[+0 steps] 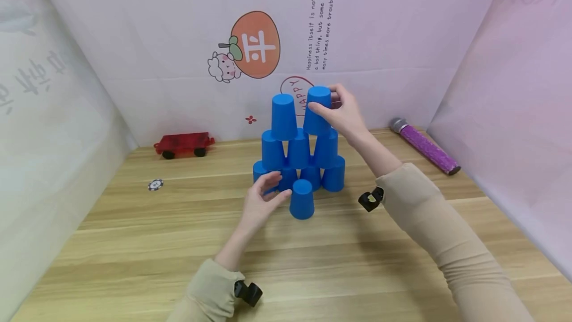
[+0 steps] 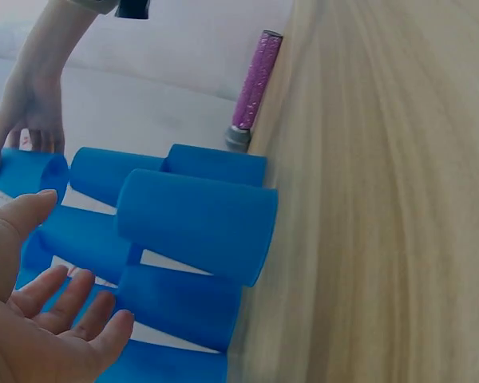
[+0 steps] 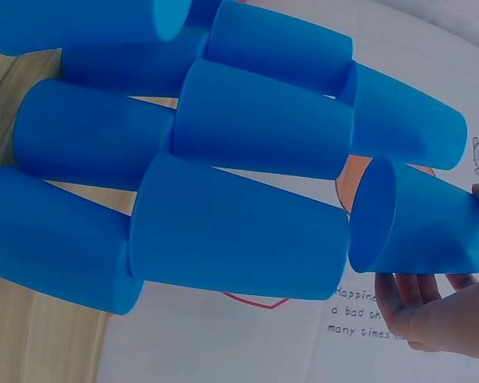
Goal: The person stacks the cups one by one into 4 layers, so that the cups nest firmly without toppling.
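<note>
Upside-down blue plastic cups form a stepped stack, with several in the bottom row (image 1: 333,175) and three in the middle row (image 1: 298,149). On the third level, one cup (image 1: 283,117) stands at the left. My right hand (image 1: 341,112) grips another cup (image 1: 317,113) by its sides, at the right of that level. Its rim is close above the middle row; contact is hard to tell. A separate upside-down cup (image 1: 302,200) stands in front of the stack. Beside it, my left hand (image 1: 262,201) has its fingers spread and holds nothing, as the left wrist view shows (image 2: 56,319).
A red toy car base (image 1: 184,144) and a poker chip (image 1: 156,185) lie on the wooden table (image 1: 187,242) to the left. To the right lies a purple microphone (image 1: 424,147). Printed cloth (image 1: 170,73) hangs behind the stack and at both sides.
</note>
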Tool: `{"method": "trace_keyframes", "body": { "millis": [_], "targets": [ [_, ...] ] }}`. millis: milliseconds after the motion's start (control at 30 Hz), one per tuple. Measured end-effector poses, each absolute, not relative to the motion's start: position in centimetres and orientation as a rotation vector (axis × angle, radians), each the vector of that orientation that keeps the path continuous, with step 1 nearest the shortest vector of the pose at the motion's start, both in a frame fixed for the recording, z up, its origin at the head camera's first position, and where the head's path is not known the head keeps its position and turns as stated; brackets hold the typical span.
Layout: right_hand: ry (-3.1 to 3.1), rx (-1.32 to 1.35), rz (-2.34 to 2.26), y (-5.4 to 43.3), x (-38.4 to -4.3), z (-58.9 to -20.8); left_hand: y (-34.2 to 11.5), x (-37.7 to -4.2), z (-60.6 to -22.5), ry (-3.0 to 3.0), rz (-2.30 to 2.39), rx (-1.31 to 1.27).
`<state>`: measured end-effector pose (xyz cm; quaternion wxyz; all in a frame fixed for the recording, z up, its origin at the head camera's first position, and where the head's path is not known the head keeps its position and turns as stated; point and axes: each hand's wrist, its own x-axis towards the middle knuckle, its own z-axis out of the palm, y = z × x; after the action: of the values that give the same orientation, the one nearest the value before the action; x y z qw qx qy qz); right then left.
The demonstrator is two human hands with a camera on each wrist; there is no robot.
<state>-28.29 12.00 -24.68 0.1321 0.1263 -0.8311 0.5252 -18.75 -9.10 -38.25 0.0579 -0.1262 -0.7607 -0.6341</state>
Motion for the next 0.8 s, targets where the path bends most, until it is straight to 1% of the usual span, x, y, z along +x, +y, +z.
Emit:
{"method": "trace_keyframes", "body": {
  "millis": [300,800],
  "targets": [
    [-2.452,0.354,1.522,11.6,-28.4,-25.5,-7.3,-19.2,-39.4,-2.419,-1.915,-0.369],
    [-2.444,0.360,1.523,11.4,-28.4,-25.8,-6.0,-20.0,-40.3,-2.536,-1.837,-0.343]
  ]
}}
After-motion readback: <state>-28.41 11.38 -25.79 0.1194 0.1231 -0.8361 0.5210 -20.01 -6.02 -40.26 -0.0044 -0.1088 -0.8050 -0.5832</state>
